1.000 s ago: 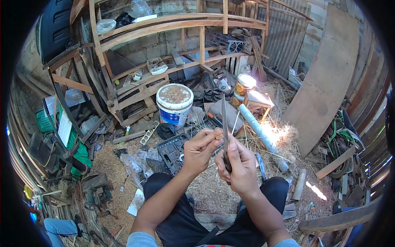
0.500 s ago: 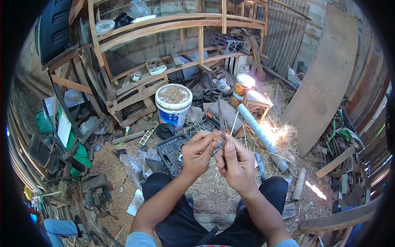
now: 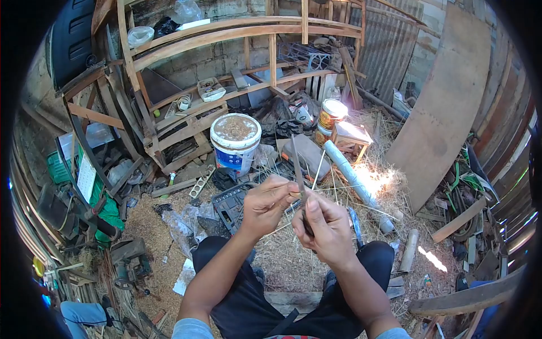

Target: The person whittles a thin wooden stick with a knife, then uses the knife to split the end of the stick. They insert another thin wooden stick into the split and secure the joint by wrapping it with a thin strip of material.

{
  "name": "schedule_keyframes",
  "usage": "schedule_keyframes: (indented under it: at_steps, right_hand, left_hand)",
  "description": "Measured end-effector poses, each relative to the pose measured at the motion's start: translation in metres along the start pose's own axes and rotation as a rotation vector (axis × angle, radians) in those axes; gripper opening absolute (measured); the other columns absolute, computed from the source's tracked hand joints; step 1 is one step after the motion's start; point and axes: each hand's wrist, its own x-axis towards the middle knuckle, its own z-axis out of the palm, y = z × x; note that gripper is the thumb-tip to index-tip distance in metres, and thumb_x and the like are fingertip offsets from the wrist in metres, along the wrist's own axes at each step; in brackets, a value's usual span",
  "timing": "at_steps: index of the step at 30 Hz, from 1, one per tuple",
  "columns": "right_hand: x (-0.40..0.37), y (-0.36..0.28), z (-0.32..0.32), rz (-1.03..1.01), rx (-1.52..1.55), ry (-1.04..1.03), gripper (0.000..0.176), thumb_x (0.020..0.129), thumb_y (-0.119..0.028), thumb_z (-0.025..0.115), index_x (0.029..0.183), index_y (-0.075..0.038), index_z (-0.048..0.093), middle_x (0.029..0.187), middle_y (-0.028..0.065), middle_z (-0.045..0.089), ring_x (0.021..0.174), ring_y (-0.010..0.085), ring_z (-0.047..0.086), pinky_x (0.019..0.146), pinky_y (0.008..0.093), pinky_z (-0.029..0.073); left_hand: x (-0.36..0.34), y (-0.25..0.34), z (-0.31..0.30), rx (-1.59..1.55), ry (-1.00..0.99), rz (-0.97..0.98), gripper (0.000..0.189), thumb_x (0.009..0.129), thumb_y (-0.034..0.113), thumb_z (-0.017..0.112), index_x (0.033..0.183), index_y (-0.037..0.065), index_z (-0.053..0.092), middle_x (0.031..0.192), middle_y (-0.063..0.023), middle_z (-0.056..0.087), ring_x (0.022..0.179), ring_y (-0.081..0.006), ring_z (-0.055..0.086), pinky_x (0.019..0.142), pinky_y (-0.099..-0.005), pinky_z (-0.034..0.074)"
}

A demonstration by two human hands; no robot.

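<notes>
My right hand (image 3: 326, 229) is closed round the dark handle of a long narrow blade (image 3: 296, 161), which points up and away from me. My left hand (image 3: 266, 206) pinches a small light-brown piece (image 3: 296, 194) against the blade's lower part. The two hands are close together above my knees. Beyond them lie a grey case (image 3: 310, 156) and thin pale sticks on the straw. An open tool case (image 3: 228, 206) lies on the ground past my left hand.
A white-and-blue bucket (image 3: 236, 138) stands ahead, near a wooden frame (image 3: 220, 37). A grey-blue pipe (image 3: 355, 183) lies right of centre, beside a small wooden stool (image 3: 351, 135) and stacked tins (image 3: 332, 113). A brown board (image 3: 443, 101) leans at the right.
Both hands have shifted slightly left, and the blade leans a little more to the left. My left hand has turned slightly and still pinches the small piece.
</notes>
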Motion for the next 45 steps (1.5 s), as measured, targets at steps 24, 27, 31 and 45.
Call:
schedule_keyframes:
  at_steps: [24,27,31,45]
  right_hand:
    - [0.010,0.064,-0.013,-0.717,-1.009,-0.278,0.049,0.081,-0.014,0.071,0.128,-0.009,0.060,0.075,0.0049,0.056,0.061,0.0192,0.061,0.050,0.0332,0.048]
    - [0.009,0.075,-0.007,-0.748,-1.015,-0.303,0.052,0.080,-0.016,0.072,0.130,-0.011,0.059,0.072,0.0037,0.053,0.058,0.0180,0.059,0.048,0.0328,0.047]
    - [0.008,0.081,-0.003,-0.742,-1.056,-0.265,0.052,0.081,-0.017,0.072,0.130,-0.007,0.058,0.070,0.0036,0.051,0.056,0.0176,0.056,0.048,0.0331,0.047]
    - [0.012,0.079,-0.005,-0.654,-1.079,-0.274,0.052,0.081,-0.015,0.072,0.130,-0.006,0.059,0.076,0.0060,0.057,0.060,0.0200,0.059,0.051,0.0342,0.048]
  left_hand:
    - [-0.004,-0.028,-0.011,-1.099,0.210,-1.299,0.051,0.102,0.035,0.044,0.134,-0.004,0.044,0.062,0.0042,0.043,0.051,-0.0056,0.045,0.062,-0.0259,0.053]
    - [-0.004,-0.030,-0.012,-1.068,0.271,-1.147,0.050,0.103,0.034,0.043,0.134,-0.006,0.044,0.055,0.0067,0.036,0.045,-0.0038,0.034,0.053,-0.0225,0.040]
    - [0.007,-0.019,-0.010,-0.976,0.337,-1.073,0.050,0.103,0.034,0.045,0.131,-0.007,0.045,0.050,0.0075,0.031,0.041,-0.0036,0.027,0.051,-0.0208,0.033]
    - [0.003,-0.017,-0.013,-0.991,0.342,-1.060,0.050,0.103,0.035,0.044,0.134,-0.004,0.045,0.047,0.0066,0.032,0.039,-0.0050,0.027,0.054,-0.0231,0.035]
